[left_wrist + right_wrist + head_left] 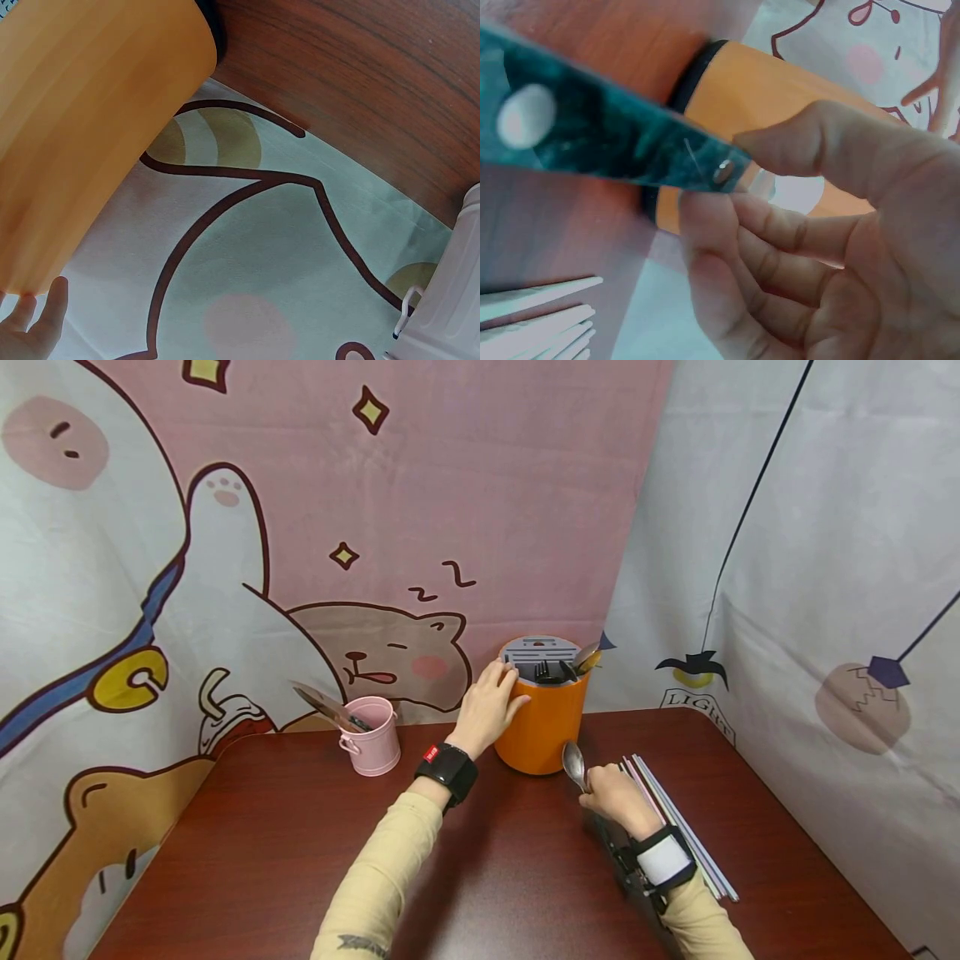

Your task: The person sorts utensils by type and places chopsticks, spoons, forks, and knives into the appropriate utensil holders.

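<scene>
My right hand [618,797] pinches a metal spoon [573,762] between thumb and fingers, near where the neck meets the handle. Its dark green marbled handle [622,127] shows rivets in the right wrist view. The spoon's bowl points up and away, in front of the base of an orange utensil holder [536,727]. On the holder's left rim rests my left hand [487,706], fingers extended and thumb held apart from them. Inside the holder, by a grey slotted divider [543,647], stand a black fork [543,672] and several spoons [587,658].
A small pink bucket [371,747] at the back left holds a knife-like blade [322,703] and another dark-handled piece. Several pale, thin sticks [678,822] lie on the brown table [300,860], right of my right hand. Printed cloth [510,510] hangs behind the table.
</scene>
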`<move>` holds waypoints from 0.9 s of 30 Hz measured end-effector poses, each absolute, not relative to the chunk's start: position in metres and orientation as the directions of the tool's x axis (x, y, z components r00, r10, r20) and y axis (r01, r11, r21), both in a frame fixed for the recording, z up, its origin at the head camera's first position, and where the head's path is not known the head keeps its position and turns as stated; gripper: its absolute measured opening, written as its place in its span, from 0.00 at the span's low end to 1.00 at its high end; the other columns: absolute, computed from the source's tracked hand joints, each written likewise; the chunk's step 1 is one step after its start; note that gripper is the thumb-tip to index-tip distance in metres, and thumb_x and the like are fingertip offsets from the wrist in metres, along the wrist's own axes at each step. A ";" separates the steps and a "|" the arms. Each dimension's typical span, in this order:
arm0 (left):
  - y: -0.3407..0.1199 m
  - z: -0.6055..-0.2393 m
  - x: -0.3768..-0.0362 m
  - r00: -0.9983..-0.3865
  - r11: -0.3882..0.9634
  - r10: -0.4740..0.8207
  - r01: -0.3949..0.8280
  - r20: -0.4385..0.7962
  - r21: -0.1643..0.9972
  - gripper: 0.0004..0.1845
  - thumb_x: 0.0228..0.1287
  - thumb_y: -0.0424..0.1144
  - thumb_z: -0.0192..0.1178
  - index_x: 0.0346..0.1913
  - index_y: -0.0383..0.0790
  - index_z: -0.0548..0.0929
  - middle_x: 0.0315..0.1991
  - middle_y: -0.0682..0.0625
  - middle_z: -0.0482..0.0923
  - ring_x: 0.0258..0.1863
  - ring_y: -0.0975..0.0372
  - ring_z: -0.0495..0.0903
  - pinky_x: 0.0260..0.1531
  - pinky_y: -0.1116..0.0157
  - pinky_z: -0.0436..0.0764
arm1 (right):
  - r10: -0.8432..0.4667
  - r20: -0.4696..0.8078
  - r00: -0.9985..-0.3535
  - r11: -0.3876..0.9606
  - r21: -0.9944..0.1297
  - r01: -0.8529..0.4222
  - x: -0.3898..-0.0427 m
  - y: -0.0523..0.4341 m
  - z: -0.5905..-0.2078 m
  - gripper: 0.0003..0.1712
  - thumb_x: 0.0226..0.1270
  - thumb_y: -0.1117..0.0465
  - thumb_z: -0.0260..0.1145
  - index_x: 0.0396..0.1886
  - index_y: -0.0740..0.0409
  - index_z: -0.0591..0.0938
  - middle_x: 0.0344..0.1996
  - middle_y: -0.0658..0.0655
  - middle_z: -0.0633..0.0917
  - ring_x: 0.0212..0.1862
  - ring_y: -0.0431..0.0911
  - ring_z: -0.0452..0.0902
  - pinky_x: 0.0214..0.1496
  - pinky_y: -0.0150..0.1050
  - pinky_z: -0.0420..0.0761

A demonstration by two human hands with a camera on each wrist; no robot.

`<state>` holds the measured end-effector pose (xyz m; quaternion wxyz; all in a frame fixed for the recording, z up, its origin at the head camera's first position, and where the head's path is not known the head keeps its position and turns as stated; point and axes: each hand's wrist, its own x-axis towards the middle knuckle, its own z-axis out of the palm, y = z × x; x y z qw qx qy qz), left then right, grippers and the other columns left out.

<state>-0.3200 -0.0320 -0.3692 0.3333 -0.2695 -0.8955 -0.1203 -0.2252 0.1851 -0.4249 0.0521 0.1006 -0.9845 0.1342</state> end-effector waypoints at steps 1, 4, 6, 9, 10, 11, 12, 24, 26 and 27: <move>-0.032 -0.369 -0.320 -0.634 0.826 0.402 0.562 0.660 0.037 0.25 0.66 0.55 0.54 0.57 0.41 0.75 0.58 0.44 0.71 0.64 0.55 0.69 0.43 0.56 0.82 | -0.183 0.143 -0.973 0.943 -0.253 -0.215 -0.225 0.185 -0.423 0.19 0.45 0.64 0.70 0.06 0.55 0.71 0.09 0.47 0.65 0.17 0.42 0.61 0.17 0.35 0.61; -0.032 -0.369 -0.320 -0.640 0.827 0.402 0.561 0.655 0.041 0.25 0.66 0.55 0.54 0.57 0.41 0.74 0.58 0.45 0.71 0.64 0.55 0.68 0.44 0.56 0.82 | -0.168 0.185 -0.968 0.938 -0.273 -0.215 -0.222 0.183 -0.416 0.19 0.47 0.64 0.69 0.07 0.54 0.69 0.10 0.46 0.63 0.17 0.41 0.59 0.17 0.34 0.58; -0.032 -0.369 -0.320 -0.642 0.826 0.403 0.562 0.653 0.043 0.25 0.66 0.55 0.54 0.57 0.41 0.74 0.58 0.45 0.71 0.64 0.55 0.68 0.44 0.56 0.81 | -0.149 0.219 -0.964 0.931 -0.299 -0.211 -0.221 0.183 -0.411 0.18 0.49 0.64 0.68 0.09 0.54 0.69 0.11 0.46 0.63 0.17 0.40 0.59 0.18 0.33 0.58; -0.032 -0.369 -0.320 -0.643 0.824 0.403 0.564 0.651 0.047 0.24 0.67 0.55 0.54 0.57 0.41 0.74 0.58 0.45 0.71 0.64 0.55 0.68 0.43 0.56 0.81 | -0.116 0.262 -0.958 0.911 -0.356 -0.208 -0.218 0.183 -0.405 0.13 0.51 0.66 0.66 0.14 0.56 0.71 0.13 0.47 0.65 0.17 0.40 0.61 0.19 0.31 0.59; -0.032 -0.368 -0.320 -0.644 0.824 0.404 0.564 0.650 0.046 0.24 0.67 0.55 0.54 0.57 0.41 0.74 0.58 0.45 0.71 0.64 0.55 0.68 0.43 0.56 0.81 | -0.109 0.280 -0.954 0.905 -0.368 -0.211 -0.218 0.183 -0.404 0.11 0.52 0.66 0.65 0.17 0.57 0.72 0.13 0.47 0.66 0.18 0.40 0.61 0.19 0.31 0.59; -0.032 -0.368 -0.320 -0.645 0.825 0.404 0.563 0.649 0.046 0.24 0.67 0.55 0.54 0.57 0.41 0.74 0.58 0.46 0.71 0.63 0.56 0.68 0.43 0.56 0.81 | -0.097 0.295 -0.951 0.899 -0.383 -0.211 -0.217 0.183 -0.402 0.10 0.53 0.66 0.65 0.19 0.57 0.73 0.14 0.48 0.67 0.18 0.40 0.62 0.19 0.31 0.60; -0.032 -0.368 -0.320 -0.644 0.825 0.404 0.563 0.649 0.045 0.24 0.67 0.55 0.54 0.57 0.41 0.74 0.57 0.46 0.71 0.63 0.56 0.69 0.43 0.56 0.82 | -0.086 0.311 -0.946 0.895 -0.393 -0.211 -0.217 0.184 -0.401 0.08 0.53 0.66 0.64 0.20 0.58 0.73 0.15 0.48 0.68 0.18 0.40 0.63 0.19 0.30 0.61; -0.032 -0.369 -0.321 -0.645 0.822 0.403 0.567 0.649 0.052 0.24 0.67 0.55 0.54 0.57 0.41 0.74 0.58 0.46 0.71 0.64 0.56 0.68 0.43 0.56 0.82 | 0.087 0.569 -0.818 0.834 -0.490 -0.252 -0.217 0.182 -0.389 0.08 0.55 0.63 0.68 0.29 0.65 0.80 0.22 0.59 0.85 0.25 0.48 0.82 0.30 0.46 0.81; -0.032 -0.369 -0.320 -0.651 0.824 0.402 0.563 0.644 0.055 0.24 0.67 0.55 0.54 0.57 0.42 0.74 0.58 0.46 0.71 0.64 0.56 0.68 0.44 0.56 0.81 | 0.103 0.612 -0.784 0.819 -0.499 -0.282 -0.218 0.182 -0.386 0.08 0.55 0.65 0.68 0.28 0.66 0.80 0.22 0.61 0.85 0.25 0.49 0.82 0.29 0.46 0.81; -0.032 -0.369 -0.320 -0.653 0.825 0.401 0.562 0.642 0.055 0.24 0.67 0.55 0.54 0.57 0.42 0.74 0.59 0.46 0.71 0.64 0.56 0.68 0.44 0.56 0.81 | 0.112 0.632 -0.767 0.814 -0.501 -0.294 -0.218 0.182 -0.385 0.07 0.55 0.66 0.69 0.28 0.67 0.80 0.22 0.61 0.86 0.24 0.49 0.83 0.28 0.45 0.81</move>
